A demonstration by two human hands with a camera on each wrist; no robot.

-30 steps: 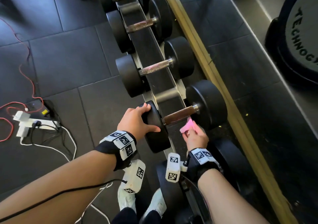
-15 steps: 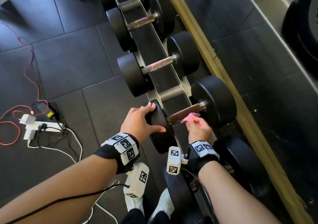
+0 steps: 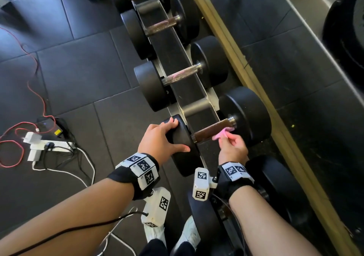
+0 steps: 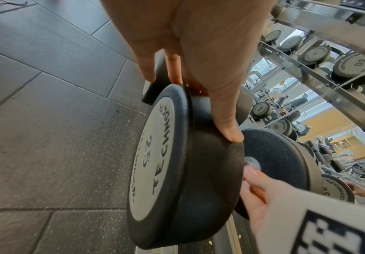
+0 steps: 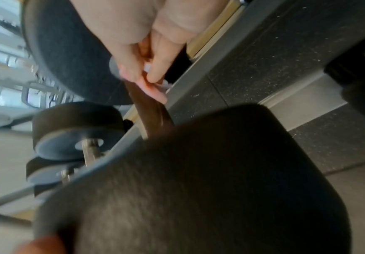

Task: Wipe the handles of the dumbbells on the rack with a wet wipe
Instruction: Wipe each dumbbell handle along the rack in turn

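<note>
We are partway down the rack (image 3: 189,90), working on the near dumbbell marked 25: our left hand (image 3: 159,137) curls over its near head (image 3: 182,143), fingers and thumb gripping the rim to steady it, while our right hand (image 3: 232,147) pinches the pink wipe (image 3: 221,133) against the far end of the brown handle (image 3: 211,130), just beside the collar at the far head (image 3: 246,116). In the right wrist view the fingers (image 5: 155,70) close on a pale scrap of wipe at the handle, though that picture is blurred. We judge this handle as under way, not finished: most of its length toward the near head shows no wipe on it. The next dumbbell up has a handle (image 3: 182,74) with pinkish streaks, which may be wipe residue, so we take it as likely done; the two further handles look dry and rusty, and we cannot tell whether they are wiped. One more dumbbell (image 3: 275,181) lies nearest our feet, its handle hidden under our right wrist. The left wrist view shows more racked dumbbells beyond. The heads on both sides crowd the handle and leave little room for the wipe. On the floor (image 3: 82,74) to our left lie a power strip (image 3: 51,144) and loose red and white cables, well apart from the rack
</note>
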